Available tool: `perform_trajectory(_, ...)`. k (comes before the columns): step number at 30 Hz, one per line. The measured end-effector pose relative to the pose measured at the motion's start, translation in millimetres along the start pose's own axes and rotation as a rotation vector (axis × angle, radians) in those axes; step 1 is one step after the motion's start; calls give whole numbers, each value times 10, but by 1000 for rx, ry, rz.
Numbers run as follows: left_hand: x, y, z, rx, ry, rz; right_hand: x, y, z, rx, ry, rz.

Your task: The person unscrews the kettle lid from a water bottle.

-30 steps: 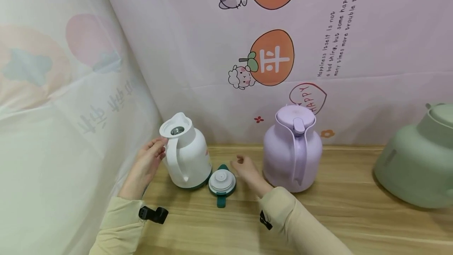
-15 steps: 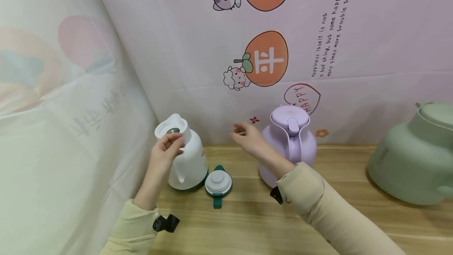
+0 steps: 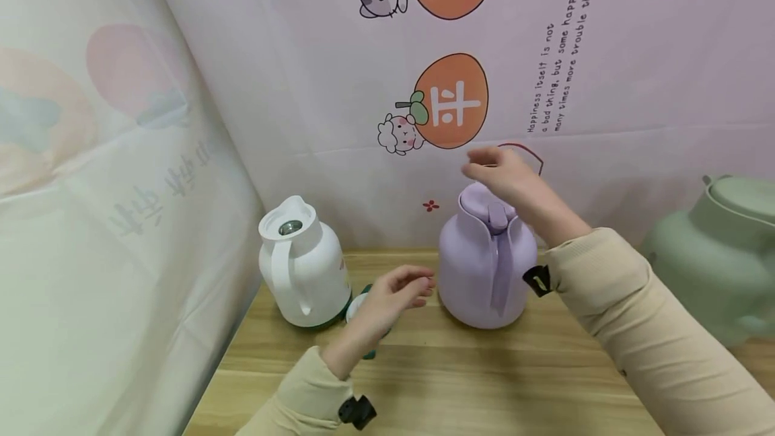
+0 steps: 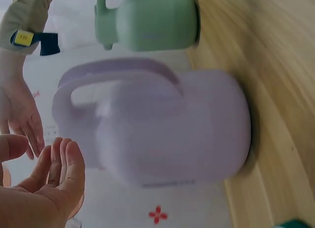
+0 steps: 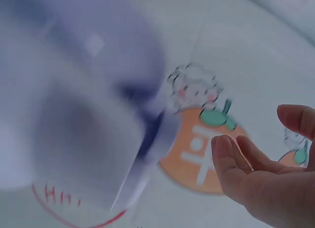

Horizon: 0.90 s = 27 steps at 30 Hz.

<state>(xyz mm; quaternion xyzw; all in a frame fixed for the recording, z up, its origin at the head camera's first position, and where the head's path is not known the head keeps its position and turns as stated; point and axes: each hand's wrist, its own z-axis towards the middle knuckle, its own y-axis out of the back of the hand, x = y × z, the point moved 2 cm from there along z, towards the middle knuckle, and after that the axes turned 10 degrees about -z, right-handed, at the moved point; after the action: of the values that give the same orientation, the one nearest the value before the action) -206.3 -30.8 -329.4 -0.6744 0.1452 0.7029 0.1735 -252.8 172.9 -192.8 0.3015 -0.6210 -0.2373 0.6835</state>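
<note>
My left hand (image 3: 393, 298) is in the air left of the purple thermos jug (image 3: 465, 274), fingers loosely bent and holding nothing. Beneath it, a white stopper lid with dark green tabs (image 3: 356, 306) is partly hidden by the hand and wrist. Higher up, my right hand (image 3: 511, 177) hovers over the purple jug's lid (image 3: 481, 200), its fingers relaxed around nothing. In the right wrist view, this hand (image 5: 270, 183) is apart from the blurred jug (image 5: 118, 41). To the left, a white thermos jug (image 3: 317, 274) stands upright with its mouth uncovered.
A green thermos jug (image 3: 720, 261) stands at the right, partly behind the right sleeve (image 3: 654, 328). All the jugs are on a wooden table (image 3: 460, 382). Printed cloth (image 3: 315, 86) hangs close behind and along the left side.
My left hand has left the white jug's handle and moved right, over the stopper lid. My right hand has risen from beside that lid to above the purple jug.
</note>
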Motion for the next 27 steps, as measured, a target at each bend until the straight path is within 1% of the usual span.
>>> perform_trajectory(3, 47, -140, 76, 37, 19, -8, -145, 79, 58, -44, -11, -30)
perform_trajectory(6, 66, -250, 154, 52, 25, -26, -260, 103, 106, -74, -29, -68)
perform_trajectory(9, 81, -342, 238, 49, 32, -48, -352, 103, 134, -52, -54, -121)
perform_trajectory(12, 110, -422, 325, 46, 50, -54, -435, 87, 146, 1, -94, -180)
perform_trajectory(15, 131, -496, 394, 47, 50, -67, -495, 57, 158, 58, -123, -198)
perform_trajectory(19, 121, -588, 463, 39, 62, -91, -535, 5, 188, 99, -118, -211)
perform_trajectory(22, 94, -651, 507, 32, 85, -100, -541, -30, 207, 102, -97, -238)
perform_trajectory(24, 77, -687, 534, 27, 88, -107, -538, -48, 215, 99, -87, -259)
perform_trajectory(27, 53, -731, 575, 14, 88, -135, -530, -64, 222, 78, -81, -322)
